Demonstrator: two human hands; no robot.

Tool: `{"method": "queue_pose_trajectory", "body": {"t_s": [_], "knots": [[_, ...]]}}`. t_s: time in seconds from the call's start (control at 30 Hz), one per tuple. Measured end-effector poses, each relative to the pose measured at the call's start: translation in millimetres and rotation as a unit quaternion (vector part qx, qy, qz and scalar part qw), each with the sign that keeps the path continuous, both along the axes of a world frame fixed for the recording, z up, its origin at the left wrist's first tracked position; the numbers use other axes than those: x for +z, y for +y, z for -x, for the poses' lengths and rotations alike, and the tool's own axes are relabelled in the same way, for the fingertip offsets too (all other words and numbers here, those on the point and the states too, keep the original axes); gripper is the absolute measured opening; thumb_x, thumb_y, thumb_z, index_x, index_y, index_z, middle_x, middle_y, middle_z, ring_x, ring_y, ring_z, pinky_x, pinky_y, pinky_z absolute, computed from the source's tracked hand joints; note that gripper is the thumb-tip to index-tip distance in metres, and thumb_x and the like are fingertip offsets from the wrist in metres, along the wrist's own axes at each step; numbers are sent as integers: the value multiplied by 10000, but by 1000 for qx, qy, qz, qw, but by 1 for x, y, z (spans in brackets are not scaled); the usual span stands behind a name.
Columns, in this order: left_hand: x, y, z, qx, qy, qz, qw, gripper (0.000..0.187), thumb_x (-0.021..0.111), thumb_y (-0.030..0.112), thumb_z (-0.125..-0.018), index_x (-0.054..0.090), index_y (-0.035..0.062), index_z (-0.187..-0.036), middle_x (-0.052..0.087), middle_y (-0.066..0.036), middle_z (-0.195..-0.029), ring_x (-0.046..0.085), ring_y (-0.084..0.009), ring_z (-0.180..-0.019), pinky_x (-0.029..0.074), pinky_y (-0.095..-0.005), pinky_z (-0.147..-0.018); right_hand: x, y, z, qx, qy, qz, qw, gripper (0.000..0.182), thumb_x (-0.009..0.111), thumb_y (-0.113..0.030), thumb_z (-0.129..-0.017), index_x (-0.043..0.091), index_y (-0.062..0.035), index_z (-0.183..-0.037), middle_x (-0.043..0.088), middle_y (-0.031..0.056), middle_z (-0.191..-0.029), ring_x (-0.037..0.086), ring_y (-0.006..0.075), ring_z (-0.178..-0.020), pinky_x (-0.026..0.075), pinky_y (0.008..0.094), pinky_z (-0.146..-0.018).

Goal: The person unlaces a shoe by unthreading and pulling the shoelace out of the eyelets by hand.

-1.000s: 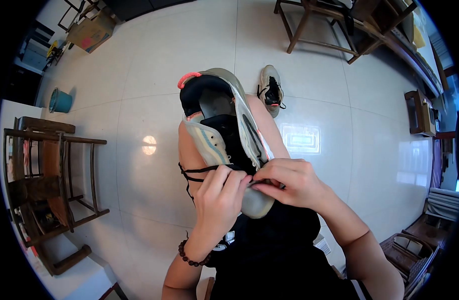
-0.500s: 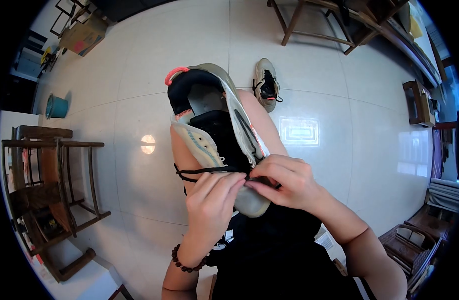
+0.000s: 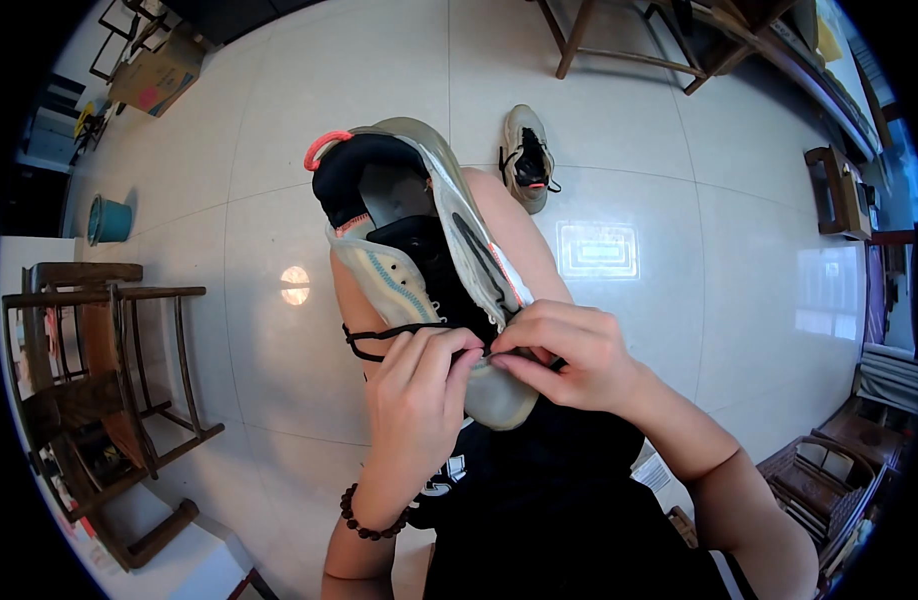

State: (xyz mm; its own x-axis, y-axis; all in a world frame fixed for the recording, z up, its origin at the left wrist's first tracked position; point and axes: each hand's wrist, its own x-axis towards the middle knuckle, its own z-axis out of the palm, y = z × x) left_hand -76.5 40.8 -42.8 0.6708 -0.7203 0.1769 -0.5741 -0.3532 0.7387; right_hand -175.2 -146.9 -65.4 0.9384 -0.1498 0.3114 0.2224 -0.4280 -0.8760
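1. Currently: sneaker (image 3: 419,260) lies on the person's bare knee, heel away from the camera, toe cap toward the body, opening facing up.
2. Shoe is pale grey/cream with a black lining and tongue, and a pink heel loop (image 3: 322,150) at the far end.
3. Left hand (image 3: 414,400) is curled shut at the toe end, fingertips pinched on the black lace (image 3: 384,333). A beaded bracelet (image 3: 371,520) sits on that wrist.
4. Right hand (image 3: 564,355) is also closed, thumb and forefinger pinching at the same spot on the lace row, touching the left fingertips.
5. Lace runs out from the pinch as a loop to the left, across the shoe's side and over the leg. Can't tell which eyelet it passes through; the fingers cover it.
6. Second sneaker (image 3: 527,155) lies on the white tiled floor (image 3: 279,200) beyond the knee, well apart from the hands.
7. Around: wooden chair (image 3: 109,370) at left, teal bucket (image 3: 107,218) further back left, cardboard box (image 3: 159,72) top left, wooden furniture along the right edge.
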Motion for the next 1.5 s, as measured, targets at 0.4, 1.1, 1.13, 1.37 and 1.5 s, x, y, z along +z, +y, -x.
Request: {"method": "queue_pose_trajectory", "body": {"t_s": [0.4, 1.1, 1.13, 1.37, 1.5], "knots": [[3, 10, -1, 12, -14, 69, 997, 117, 795, -14, -905, 702, 12, -973, 726, -107, -927, 651, -274, -772, 528, -377, -673, -4, -3, -10, 4, -66, 103, 992, 275, 898, -105, -801, 787, -34, -1042, 695, 75, -913, 713, 270, -777, 591, 374, -712], [8, 18, -4, -4, -10, 43, 999, 158, 780, -108, -888, 720, -33, -1013, 763, -113, -978, 701, -214, -836, 558, -313, -715, 28, 29, -5, -128, 50, 238, 961, 363, 909, -267, -778, 625, -67, -882, 584, 59, -867, 685, 236, -683, 539, 373, -542], [7, 15, -4, 0, -36, 41, 999, 159, 783, -103, -875, 722, -36, -1007, 761, -123, -970, 699, -248, -830, 559, -331, -719, 28, 31, -6, -130, 51, 238, 961, 363, 909, -267, -778, 625, -67, -882, 584, 59, -867, 685, 236, -683, 539, 373, -542], [-2, 9, -9, -5, -139, 15, 990, 151, 817, -4, -881, 737, 17, -1008, 758, -75, -969, 697, -240, -803, 561, -352, -651, 28, 33, -16, -143, 88, 310, 936, 303, 877, -248, -772, 644, -67, -837, 594, 69, -852, 703, 245, -636, 534, 386, -502], [-2, 9, -7, 16, -113, 21, 993, 141, 776, -77, -871, 723, -42, -997, 739, -146, -941, 692, -319, -827, 556, -385, -748, 33, 29, -28, -115, 105, 346, 925, 249, 832, -240, -794, 672, -49, -787, 640, 98, -779, 694, 274, -551, 527, 392, -486]]}}
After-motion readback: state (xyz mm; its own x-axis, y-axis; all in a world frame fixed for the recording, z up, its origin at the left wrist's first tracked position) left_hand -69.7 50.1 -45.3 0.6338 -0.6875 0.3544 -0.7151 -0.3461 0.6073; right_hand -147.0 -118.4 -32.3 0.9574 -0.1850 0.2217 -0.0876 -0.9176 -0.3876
